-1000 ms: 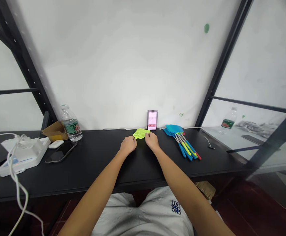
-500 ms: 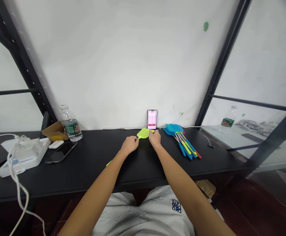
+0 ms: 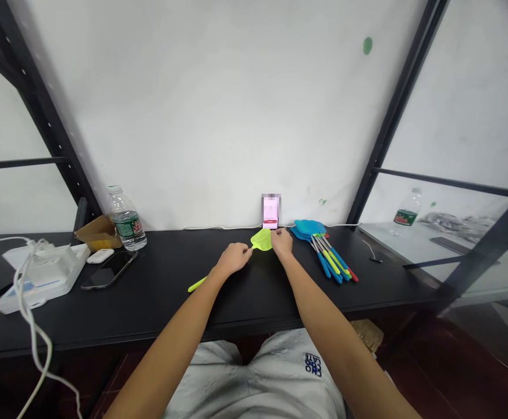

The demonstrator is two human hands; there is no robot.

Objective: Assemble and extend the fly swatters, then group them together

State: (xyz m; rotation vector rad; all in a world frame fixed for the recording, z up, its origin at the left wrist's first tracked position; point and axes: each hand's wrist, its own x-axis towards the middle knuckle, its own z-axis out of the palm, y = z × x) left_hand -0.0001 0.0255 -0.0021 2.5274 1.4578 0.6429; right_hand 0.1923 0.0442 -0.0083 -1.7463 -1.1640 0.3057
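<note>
Flyswatter (image 3: 261,240) slid right, its grip (image 3: 196,284) now showing past left hand (image 3: 234,259).

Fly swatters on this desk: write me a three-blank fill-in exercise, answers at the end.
The lime fly swatter has its handle under the ____ hand. The heads in the pile of swatters are ____. The desk beneath the hands is ____.

Missing words: left; blue; black.

Lime-green plastic fly swatter (image 3: 260,240) | mesh head (image 3: 264,236) nearest wall | thin handle (image 3: 197,284) slanting down-left
</note>
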